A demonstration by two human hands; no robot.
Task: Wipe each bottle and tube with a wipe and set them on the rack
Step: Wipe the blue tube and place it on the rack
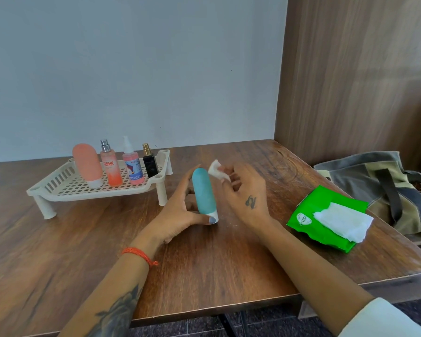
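Forearms reach in from the bottom of the frame; my left hand [180,210] has its grip curled round the teal tube [204,194], standing cap-down at mid-table [204,263]. My right hand [243,190] pinches a small folded wipe [216,170] just beside the tube's top. Best to steady the base, stroke downward, turn it, then carry it to the rack [66,188], middle left, where four others stand.

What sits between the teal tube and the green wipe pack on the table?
In the head view, the right hand, pinching a small wipe, lies between the teal tube and the green wipe pack.
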